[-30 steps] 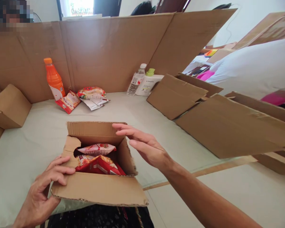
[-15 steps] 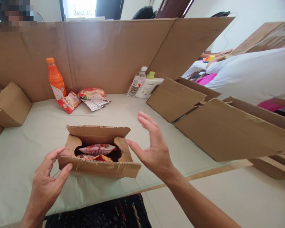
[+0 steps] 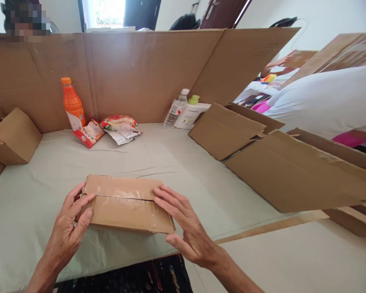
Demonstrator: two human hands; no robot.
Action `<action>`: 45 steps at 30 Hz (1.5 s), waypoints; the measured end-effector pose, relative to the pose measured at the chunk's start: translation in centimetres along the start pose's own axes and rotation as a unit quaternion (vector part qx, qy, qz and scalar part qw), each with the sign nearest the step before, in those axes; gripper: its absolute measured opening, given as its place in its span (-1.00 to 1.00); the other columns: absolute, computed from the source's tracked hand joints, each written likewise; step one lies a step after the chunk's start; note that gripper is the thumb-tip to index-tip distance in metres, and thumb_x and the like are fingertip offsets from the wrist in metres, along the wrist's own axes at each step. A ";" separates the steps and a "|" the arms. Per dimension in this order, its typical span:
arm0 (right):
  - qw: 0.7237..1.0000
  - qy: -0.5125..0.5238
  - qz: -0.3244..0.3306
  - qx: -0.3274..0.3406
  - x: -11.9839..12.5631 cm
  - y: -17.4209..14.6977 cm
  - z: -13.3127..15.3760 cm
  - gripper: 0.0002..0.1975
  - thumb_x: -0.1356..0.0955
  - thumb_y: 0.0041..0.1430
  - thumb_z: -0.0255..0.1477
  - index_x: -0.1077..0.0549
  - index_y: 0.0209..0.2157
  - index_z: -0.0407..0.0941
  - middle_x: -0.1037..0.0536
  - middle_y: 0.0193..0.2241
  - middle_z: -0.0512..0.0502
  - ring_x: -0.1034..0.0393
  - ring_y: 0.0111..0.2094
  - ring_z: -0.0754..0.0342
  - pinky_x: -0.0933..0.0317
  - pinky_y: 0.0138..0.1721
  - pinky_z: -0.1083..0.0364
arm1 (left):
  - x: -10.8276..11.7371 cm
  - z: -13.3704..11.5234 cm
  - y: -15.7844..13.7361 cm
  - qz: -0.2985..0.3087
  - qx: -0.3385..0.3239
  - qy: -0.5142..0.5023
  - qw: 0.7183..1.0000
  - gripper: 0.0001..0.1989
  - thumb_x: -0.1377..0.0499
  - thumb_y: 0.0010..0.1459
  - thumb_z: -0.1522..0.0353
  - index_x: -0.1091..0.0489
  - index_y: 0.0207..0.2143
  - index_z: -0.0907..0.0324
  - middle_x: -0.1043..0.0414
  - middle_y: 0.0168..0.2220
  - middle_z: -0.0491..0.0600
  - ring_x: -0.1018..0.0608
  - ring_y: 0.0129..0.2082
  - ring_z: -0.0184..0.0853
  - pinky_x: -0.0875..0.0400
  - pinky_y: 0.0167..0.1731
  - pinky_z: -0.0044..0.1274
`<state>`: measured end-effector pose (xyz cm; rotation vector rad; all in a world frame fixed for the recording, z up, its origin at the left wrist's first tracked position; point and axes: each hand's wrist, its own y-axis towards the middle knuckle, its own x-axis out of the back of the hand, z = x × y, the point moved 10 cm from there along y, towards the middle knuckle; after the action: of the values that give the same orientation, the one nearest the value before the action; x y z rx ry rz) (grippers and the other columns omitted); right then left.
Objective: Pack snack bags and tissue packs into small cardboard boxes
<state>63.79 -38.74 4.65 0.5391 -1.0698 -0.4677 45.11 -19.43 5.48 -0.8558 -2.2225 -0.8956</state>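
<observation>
A small cardboard box (image 3: 131, 213) lies in front of me on the cloth-covered table, its two top flaps folded down and meeting along a narrow seam. My left hand (image 3: 68, 226) holds its left end, fingers at the top edge and thumb by the front corner. Stretched fingers of my right hand (image 3: 187, 224) rest flat on the right part of the lid, with the thumb spread apart near the front right corner. The box's contents are hidden under the flaps.
An orange bottle (image 3: 72, 103), a red snack packet (image 3: 90, 133) and another packet (image 3: 118, 122) stand or lie at the back. Further right are a water bottle (image 3: 176, 110) and a white pump bottle (image 3: 190, 114). Open cardboard boxes (image 3: 293, 171) line the right; a person's white sleeve (image 3: 320, 97) is beyond.
The box's front and back flaps have come down over the packets inside. My right hand has moved down and left onto the lid. The left hand stays at the left end.
</observation>
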 end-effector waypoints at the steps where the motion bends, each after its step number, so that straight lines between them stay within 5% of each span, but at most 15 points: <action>1: 1.000 -0.012 0.000 -0.013 -0.2 -0.5 0.0 -0.37 -0.17 0.42 -0.07 -0.15 0.39 -0.05 -0.27 0.34 -0.27 -0.07 0.38 -0.25 -0.17 0.24 -0.27 | -0.1 0.2 -0.2 0.013 -0.004 -0.002 1.000 -0.66 -0.02 0.41 0.29 -0.38 0.17 -0.09 -0.17 0.37 0.02 -0.37 0.31 -0.16 -0.52 0.08 -0.37; 5: 0.995 -0.028 0.010 -0.098 -0.8 -2.3 -0.7 -0.40 -0.23 0.43 -0.26 -0.07 0.42 0.05 -0.02 0.45 -0.15 -0.08 0.39 -0.16 -0.28 0.23 -0.13 | -0.7 0.4 -0.8 0.070 -0.040 0.006 0.997 -0.47 -0.18 0.28 0.30 -0.26 0.29 -0.03 -0.05 0.43 0.12 -0.27 0.37 -0.04 -0.38 0.21 -0.21; 9: 0.990 -0.027 0.025 -0.133 -1.0 -3.3 -1.4 -0.37 -0.24 0.40 -0.36 -0.05 0.43 0.08 -0.09 0.44 -0.10 -0.15 0.36 -0.15 -0.33 0.21 -0.07 | -0.9 0.0 -1.0 0.069 -0.047 -0.001 0.996 -0.37 -0.23 0.12 0.48 -0.30 0.26 0.06 -0.04 0.43 0.17 -0.27 0.37 -0.07 -0.32 0.26 -0.22; 17: 0.997 -0.001 0.046 -0.065 -3.9 -0.1 -2.8 -0.37 -0.25 0.37 -0.35 -0.09 0.42 0.13 -0.13 0.42 -0.08 -0.20 0.34 -0.16 -0.44 0.11 -0.06 | 1.5 0.2 -3.6 -0.050 -0.022 0.070 0.996 -0.42 -0.27 0.05 0.48 -0.35 0.17 0.15 -0.17 0.37 0.28 -0.41 0.28 -0.04 -0.47 0.15 -0.18; 21: 0.992 0.101 0.061 -0.035 -8.8 5.6 -1.0 -0.46 -0.23 0.42 -0.36 -0.17 0.37 0.14 -0.15 0.42 -0.09 -0.16 0.36 -0.07 -0.34 0.20 -0.06 | 5.6 2.1 -6.4 -0.129 0.015 0.153 0.980 -0.50 -0.22 0.17 0.42 -0.33 0.18 0.14 -0.24 0.33 0.27 -0.47 0.23 -0.08 -0.52 0.10 -0.24; 27: 0.966 0.227 0.119 -0.017 -20.6 16.2 3.2 -0.54 -0.17 0.45 -0.34 -0.26 0.31 -0.04 -0.24 0.37 -0.21 -0.14 0.37 0.00 -0.13 0.34 -0.11 | 12.2 6.3 -9.8 -0.241 0.096 0.304 0.917 -0.63 -0.15 0.33 0.26 -0.35 0.14 0.16 -0.31 0.29 0.24 -0.53 0.14 -0.04 -0.51 0.06 -0.21; 31: 0.972 0.154 0.172 -0.035 -27.8 23.0 6.1 -0.50 -0.09 0.44 -0.41 -0.26 0.33 -0.07 -0.22 0.37 -0.23 -0.13 0.36 -0.04 -0.13 0.33 -0.13 | 15.0 8.5 -10.2 -0.274 0.107 0.385 0.875 -0.63 -0.12 0.34 0.24 -0.37 0.11 0.22 -0.39 0.21 0.27 -0.54 0.05 0.04 -0.47 -0.02 -0.17; 35: 0.974 0.076 0.205 -0.054 -32.4 28.4 8.7 -0.46 -0.09 0.41 -0.49 -0.25 0.34 0.01 -0.26 0.31 -0.27 -0.26 0.24 -0.18 -0.27 0.17 -0.18 | 16.2 10.6 -9.3 -0.248 0.120 0.430 0.860 -0.59 -0.10 0.34 0.22 -0.37 0.14 0.22 -0.44 0.15 0.25 -0.52 -0.02 0.05 -0.44 -0.04 -0.15; 41: 0.970 0.070 0.230 -0.030 -37.9 32.4 12.3 -0.35 -0.11 0.33 -0.56 -0.06 0.43 -0.05 -0.40 0.15 -0.33 -0.35 0.11 -0.20 -0.30 0.09 -0.16 | 17.5 13.5 -8.0 -0.275 0.151 0.419 0.852 -0.57 -0.11 0.34 0.18 -0.35 0.16 0.20 -0.44 0.09 0.21 -0.52 -0.01 0.02 -0.44 -0.02 -0.20; 45: 0.966 0.089 0.242 -0.008 -40.3 32.3 13.7 -0.20 -0.16 0.23 -0.61 0.20 0.46 -0.19 -0.27 0.30 -0.34 -0.27 0.23 -0.14 -0.25 0.17 -0.08 | 19.0 15.7 -8.0 -0.306 0.178 0.406 0.843 -0.58 -0.10 0.32 0.20 -0.37 0.13 0.22 -0.43 0.07 0.24 -0.51 0.01 0.07 -0.45 -0.02 -0.14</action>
<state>38.10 8.03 2.04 0.2832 -0.9825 0.0025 23.11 -5.70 6.52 0.4114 -1.7628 -0.8444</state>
